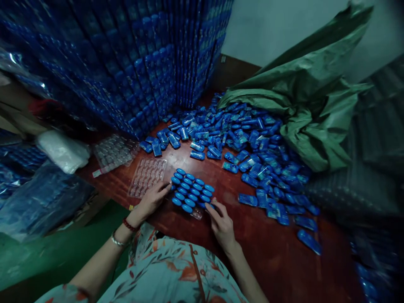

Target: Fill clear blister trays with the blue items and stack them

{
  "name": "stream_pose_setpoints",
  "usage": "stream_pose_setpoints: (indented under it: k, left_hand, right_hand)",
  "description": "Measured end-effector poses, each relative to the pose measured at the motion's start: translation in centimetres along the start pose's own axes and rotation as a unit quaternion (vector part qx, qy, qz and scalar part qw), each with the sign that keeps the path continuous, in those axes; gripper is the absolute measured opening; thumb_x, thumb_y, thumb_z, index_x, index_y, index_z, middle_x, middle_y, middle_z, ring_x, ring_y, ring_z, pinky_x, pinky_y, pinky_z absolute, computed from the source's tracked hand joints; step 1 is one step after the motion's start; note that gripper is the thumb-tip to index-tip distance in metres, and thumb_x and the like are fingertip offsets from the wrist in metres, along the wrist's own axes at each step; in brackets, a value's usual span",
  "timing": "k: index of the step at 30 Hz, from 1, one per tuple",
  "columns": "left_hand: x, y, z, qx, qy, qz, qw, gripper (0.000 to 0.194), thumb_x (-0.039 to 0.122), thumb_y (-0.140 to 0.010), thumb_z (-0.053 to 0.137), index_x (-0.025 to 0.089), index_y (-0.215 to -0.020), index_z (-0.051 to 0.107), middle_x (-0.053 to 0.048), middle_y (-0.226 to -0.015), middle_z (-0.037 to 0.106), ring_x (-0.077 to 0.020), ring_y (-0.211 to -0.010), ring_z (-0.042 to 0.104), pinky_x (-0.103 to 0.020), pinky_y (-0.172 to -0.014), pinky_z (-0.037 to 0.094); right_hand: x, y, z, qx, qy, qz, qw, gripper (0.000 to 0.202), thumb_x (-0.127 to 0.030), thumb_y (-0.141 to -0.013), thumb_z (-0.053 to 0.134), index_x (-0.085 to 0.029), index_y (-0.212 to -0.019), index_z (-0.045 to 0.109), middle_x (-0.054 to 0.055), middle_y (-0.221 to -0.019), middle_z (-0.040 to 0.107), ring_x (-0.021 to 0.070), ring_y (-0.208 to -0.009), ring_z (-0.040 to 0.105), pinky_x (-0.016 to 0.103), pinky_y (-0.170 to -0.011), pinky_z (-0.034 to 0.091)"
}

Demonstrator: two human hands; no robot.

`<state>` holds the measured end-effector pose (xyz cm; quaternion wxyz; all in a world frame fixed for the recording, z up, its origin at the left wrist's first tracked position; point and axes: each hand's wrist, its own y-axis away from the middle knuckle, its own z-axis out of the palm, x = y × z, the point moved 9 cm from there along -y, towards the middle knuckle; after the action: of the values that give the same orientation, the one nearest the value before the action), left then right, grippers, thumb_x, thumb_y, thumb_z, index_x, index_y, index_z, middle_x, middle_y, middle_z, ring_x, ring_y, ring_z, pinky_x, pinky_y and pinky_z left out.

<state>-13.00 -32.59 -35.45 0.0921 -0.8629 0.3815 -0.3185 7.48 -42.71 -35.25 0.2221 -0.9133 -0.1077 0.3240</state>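
A clear plastic tray lies on the table before me, with several rows of small blue packs standing on end in it, rounded ends up. My left hand is at the tray's left side, thumb and fingers closed on a blue pack at the edge. At the front right corner, the fingers of my right hand pinch another blue pack. Part of the tray's front right is uncovered. Just left of it, an unfilled clear tray lies flat, close to my left hand.
Loose blue packs spread in a large heap over the reddish table, behind and to the right. A green sack slumps over the heap. Tall stacks of filled trays rise at the back left. More clear trays lie left.
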Motion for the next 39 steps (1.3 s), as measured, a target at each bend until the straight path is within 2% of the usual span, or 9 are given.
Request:
stream_pose_setpoints:
  k: [4,7,12,18,24,30,36,39]
  left_hand:
    - [0.1,-0.5,0.1,-0.076,-0.012,0.03,0.997,0.03,0.021,-0.095,0.035,0.02,-0.118,0.054,-0.007,-0.101,0.061,-0.0145,-0.088,0.057,-0.025,-0.075,0.048]
    - [0.4,-0.5,-0.2,-0.097,-0.022,0.054,0.994,0.031,0.022,-0.095,0.032,0.019,-0.117,0.054,-0.007,-0.101,0.061,-0.0151,-0.088,0.056,-0.026,-0.076,0.047]
    - [-0.7,-0.1,0.5,-0.099,-0.039,0.021,0.994,0.031,0.024,-0.095,0.03,0.02,-0.113,0.056,-0.006,-0.095,0.06,-0.0138,-0.082,0.055,-0.024,-0.073,0.047]
    - [-0.2,-0.1,1.2,-0.086,-0.057,0.044,0.994,0.028,0.023,-0.095,0.033,0.021,-0.109,0.057,-0.002,-0.077,0.055,-0.0132,-0.068,0.049,-0.023,-0.063,0.043]
    - [-0.5,0.5,0.6,-0.094,-0.019,0.012,0.995,0.031,0.025,-0.095,0.031,0.022,-0.111,0.057,-0.003,-0.08,0.056,-0.0146,-0.072,0.05,-0.025,-0.067,0.044]
    - [0.0,-0.4,0.5,-0.11,-0.025,-0.013,0.994,0.034,0.024,-0.095,0.028,0.02,-0.117,0.054,-0.006,-0.091,0.059,-0.0154,-0.079,0.053,-0.026,-0.071,0.045]
    - [1.2,-2.5,1.5,-0.187,0.007,0.024,0.982,0.032,0.022,-0.096,0.03,0.023,-0.114,0.056,-0.007,-0.103,0.059,-0.0172,-0.089,0.055,-0.03,-0.081,0.046]
    - [1.1,-2.4,1.3,-0.165,0.0,0.036,0.986,0.032,0.02,-0.095,0.031,0.023,-0.117,0.054,-0.009,-0.108,0.059,-0.0183,-0.09,0.055,-0.031,-0.08,0.047]
  right_hand:
    - [-0.1,-0.4,-0.4,-0.038,0.066,-0.094,0.993,0.052,0.0,-0.084,0.041,-0.026,-0.127,0.053,0.01,-0.109,0.059,0.018,-0.104,0.06,0.028,-0.082,0.056]
    - [-0.1,-0.7,-1.3,-0.053,0.079,-0.114,0.989,0.049,0.0,-0.083,0.042,-0.022,-0.125,0.055,0.012,-0.109,0.06,0.0189,-0.102,0.06,0.028,-0.078,0.056]
    - [0.4,-0.4,-2.0,-0.045,0.073,-0.074,0.994,0.044,-0.006,-0.083,0.045,-0.025,-0.12,0.059,0.011,-0.102,0.062,0.0184,-0.092,0.062,0.028,-0.072,0.057]
    - [0.3,-1.5,0.6,-0.095,0.075,-0.049,0.991,0.041,-0.008,-0.084,0.041,-0.027,-0.111,0.066,0.009,-0.098,0.065,0.0186,-0.09,0.063,0.034,-0.08,0.056]
    - [-0.4,-2.7,1.2,-0.128,0.112,-0.047,0.984,0.049,0.0,-0.081,0.036,-0.022,-0.116,0.062,0.01,-0.105,0.062,0.0188,-0.098,0.06,0.031,-0.083,0.055]
    - [0.6,-4.8,1.3,-0.231,0.094,-0.031,0.968,0.043,-0.001,-0.079,0.044,-0.02,-0.115,0.059,0.01,-0.107,0.061,0.0197,-0.092,0.06,0.03,-0.074,0.054]
    - [0.3,-6.9,2.3,-0.341,0.115,-0.031,0.933,0.035,-0.006,-0.082,0.048,-0.024,-0.11,0.059,0.006,-0.104,0.06,0.0173,-0.084,0.059,0.026,-0.064,0.049]
    - [0.1,-6.7,3.0,-0.332,0.165,-0.011,0.928,0.033,-0.007,-0.084,0.046,-0.026,-0.107,0.061,0.007,-0.1,0.058,0.019,-0.084,0.058,0.026,-0.06,0.048]
